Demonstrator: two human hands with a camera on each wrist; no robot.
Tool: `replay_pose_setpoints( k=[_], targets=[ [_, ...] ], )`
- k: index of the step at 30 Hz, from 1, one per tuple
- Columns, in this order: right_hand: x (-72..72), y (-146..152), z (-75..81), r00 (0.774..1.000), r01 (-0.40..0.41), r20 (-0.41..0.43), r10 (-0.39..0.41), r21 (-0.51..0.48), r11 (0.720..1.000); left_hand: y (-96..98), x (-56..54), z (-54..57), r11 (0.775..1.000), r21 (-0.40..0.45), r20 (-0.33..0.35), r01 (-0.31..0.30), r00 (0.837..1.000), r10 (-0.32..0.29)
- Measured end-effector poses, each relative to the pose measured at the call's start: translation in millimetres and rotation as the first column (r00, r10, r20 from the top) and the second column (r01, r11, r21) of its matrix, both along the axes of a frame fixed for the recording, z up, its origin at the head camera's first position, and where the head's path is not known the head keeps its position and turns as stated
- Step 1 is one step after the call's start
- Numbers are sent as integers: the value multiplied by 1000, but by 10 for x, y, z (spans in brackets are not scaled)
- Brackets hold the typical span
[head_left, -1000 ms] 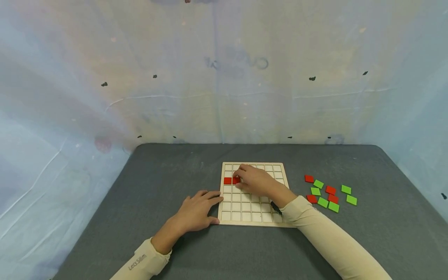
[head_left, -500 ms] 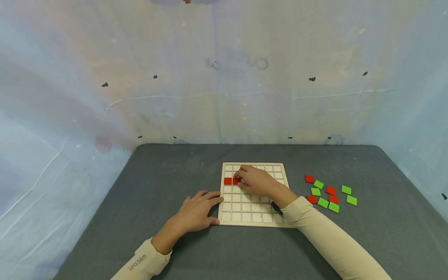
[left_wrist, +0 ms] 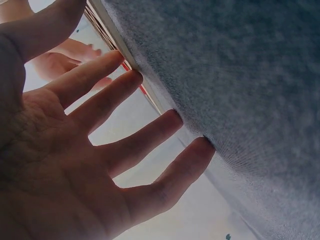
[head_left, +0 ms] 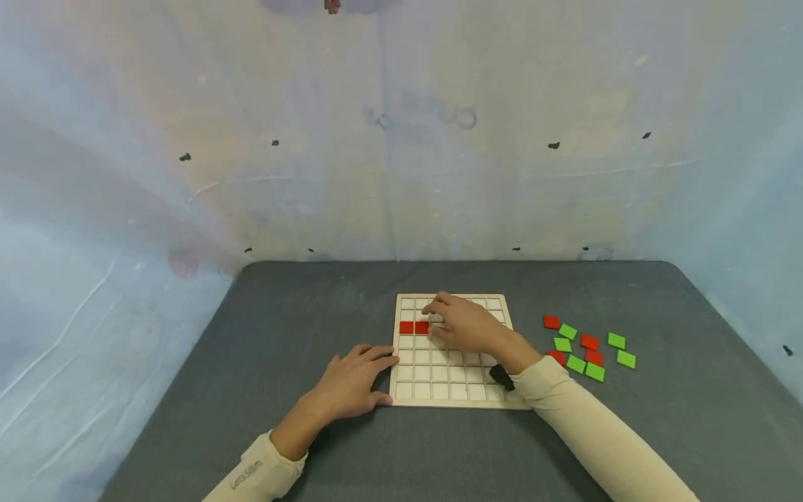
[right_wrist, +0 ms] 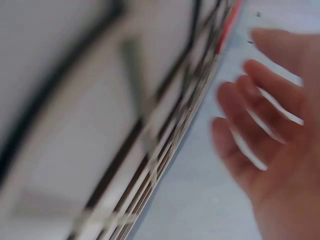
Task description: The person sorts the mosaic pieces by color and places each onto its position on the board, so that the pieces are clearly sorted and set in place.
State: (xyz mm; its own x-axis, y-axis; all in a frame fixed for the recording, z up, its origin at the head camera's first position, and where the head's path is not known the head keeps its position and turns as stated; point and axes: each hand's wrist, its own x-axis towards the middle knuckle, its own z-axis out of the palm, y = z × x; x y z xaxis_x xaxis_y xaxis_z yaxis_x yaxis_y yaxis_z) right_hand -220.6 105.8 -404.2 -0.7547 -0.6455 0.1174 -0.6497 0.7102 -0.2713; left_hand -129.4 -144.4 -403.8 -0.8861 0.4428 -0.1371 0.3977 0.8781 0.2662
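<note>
A pale wooden grid board [head_left: 464, 403] lies on the dark table. Two red square tiles sit side by side at the left end of one of its upper rows, the left tile [head_left: 406, 328] and the right tile [head_left: 422, 328]. Just right of these tiles, my right hand [head_left: 470, 326] hovers over the board. Its fingers [right_wrist: 232, 100] are loosely bent, with nothing between them in the right wrist view. My left hand [head_left: 351, 383] lies with spread fingers against the board's left edge, fingertips [left_wrist: 132, 77] touching the edge and the cloth.
Loose tiles are scattered right of the board, among them a red tile [head_left: 551, 322] and a green tile [head_left: 626, 359]. A dark band [head_left: 502, 377] shows at the right wrist. A patterned curtain [head_left: 389, 139] hangs behind the grey-covered table [head_left: 301, 307].
My right fingers have come off the second red tile and lifted slightly, leaving it flat in its cell. The left hand stays at the board's edge. The head view has shifted slightly.
</note>
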Motion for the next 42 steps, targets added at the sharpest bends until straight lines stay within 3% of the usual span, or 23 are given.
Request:
replay_pose_setpoints(
  k=[4, 9, 13, 22, 30, 38, 42],
  targets=[
    [131, 204, 91, 999, 16, -36, -16, 0, 1000, -23, 16, -8, 1000, -4, 29, 4, 1000, -4],
    [335, 664, 138, 996, 38, -79, -40, -21, 999, -43, 14, 20, 999, -24, 58, 35, 998, -34],
    [501, 1094, 126, 992, 66, -111, -68, -22, 998, -34, 18, 60, 997, -55, 52, 55, 997, -52],
    [772, 1925, 43, 969, 209, -140, -203, 33, 977, 70, 54, 63, 997, -71, -17, 41, 999, -42],
    [778, 2269, 8, 956, 280, -99, -274, 47, 959, 104, 88, 62, 996, -79, -47, 41, 998, -45],
    [686, 2315, 17, 949, 315, -51, -312, 72, 946, 98, 159, 68, 997, -77, 0, 16, 1000, -16],
    [676, 2313, 30, 939, 345, -20, -345, 99, 933, 96, 162, 74, 998, -67, -12, 23, 1000, -23]
  ],
)
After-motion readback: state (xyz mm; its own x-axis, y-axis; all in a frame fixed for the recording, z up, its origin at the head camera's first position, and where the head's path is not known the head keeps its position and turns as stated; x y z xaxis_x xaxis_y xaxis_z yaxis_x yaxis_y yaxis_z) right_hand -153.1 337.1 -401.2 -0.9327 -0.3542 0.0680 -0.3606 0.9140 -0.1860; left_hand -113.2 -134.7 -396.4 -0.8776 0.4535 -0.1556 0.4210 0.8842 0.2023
